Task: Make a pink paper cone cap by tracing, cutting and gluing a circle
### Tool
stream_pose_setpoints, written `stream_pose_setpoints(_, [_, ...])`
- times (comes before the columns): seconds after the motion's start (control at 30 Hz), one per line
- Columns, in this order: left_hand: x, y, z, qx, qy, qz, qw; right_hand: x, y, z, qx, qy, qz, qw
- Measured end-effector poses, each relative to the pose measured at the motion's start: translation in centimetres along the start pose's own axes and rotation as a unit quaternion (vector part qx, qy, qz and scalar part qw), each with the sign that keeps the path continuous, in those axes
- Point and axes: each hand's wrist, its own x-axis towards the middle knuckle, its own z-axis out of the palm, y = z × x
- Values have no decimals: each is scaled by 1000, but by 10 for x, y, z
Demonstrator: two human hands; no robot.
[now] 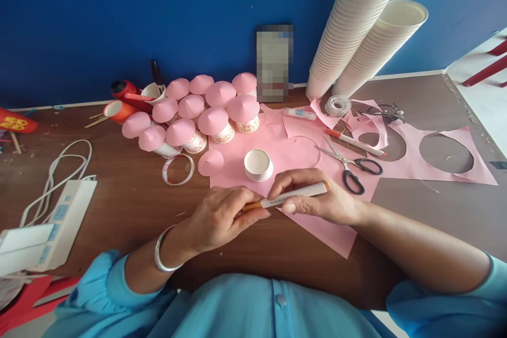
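Both of my hands hold one marker pen (295, 194), white with orange ends, slanting above the table's near side. My left hand (222, 216) is closed around its orange cap end. The white barrel lies between the thumb and fingers of my right hand (317, 198). Just beyond the hands, a small white paper cup (258, 165) stands upside down on a pink paper sheet (273, 142). A loose pink paper cone (210, 162) lies left of this cup. Behind it stand several small cups topped with pink cones (214, 120).
Scissors (348, 163), an orange-and-white marker (355, 142), a glue tube (300, 113) and clear tape (338, 105) lie to the right. Two tall cup stacks (356, 26) and a phone (274, 63) stand by the blue wall. A tape ring (178, 169) and power strip (67, 222) are left.
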Motion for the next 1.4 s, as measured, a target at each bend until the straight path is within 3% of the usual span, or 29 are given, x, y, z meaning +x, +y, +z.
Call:
stream_pose_setpoints(0.3, [-2, -4, -1, 8, -4, 2, 1000, 5, 4, -1, -10, -46, -16, 999])
stream_pose_setpoints(0.53, [-2, -6, 2, 4, 6, 4, 1000, 4, 9, -6, 2, -17, -2, 1000])
stream_pose_setpoints(0.8, [1, -3, -6, -35, -4, 1, 999, -1, 4, -1, -23, -24, -78, 996])
stream_pose_setpoints(1.0, [-3, -6, -12, -160, -59, -57, 984, -7, 0, 4, -69, -33, -113, 991])
stream_pose_setpoints(1.07, [-10, -12, -16, -194, -57, -122, 972, -9, -7, -2, -72, 34, -159, 984])
stream_pose_setpoints(1.1, [-14, -17, -17, -212, -42, -168, 962, -10, -11, -7, -70, 100, -188, 975])
stream_pose_setpoints(1.17, [-21, -28, -19, -237, 7, -244, 940, -10, -20, -17, -55, 259, -283, 922])
stream_pose_setpoints(1.23, [-25, -40, -17, -217, 47, -273, 936, -7, -24, -22, -155, 361, -306, 867])
stream_pose_setpoints(1.3, [-25, -50, -14, -149, 48, -254, 954, 0, -18, -21, -321, 353, -300, 826])
stream_pose_setpoints(1.4, [-17, -60, -6, 21, 3, -157, 987, 14, 3, -11, -510, 238, -287, 775])
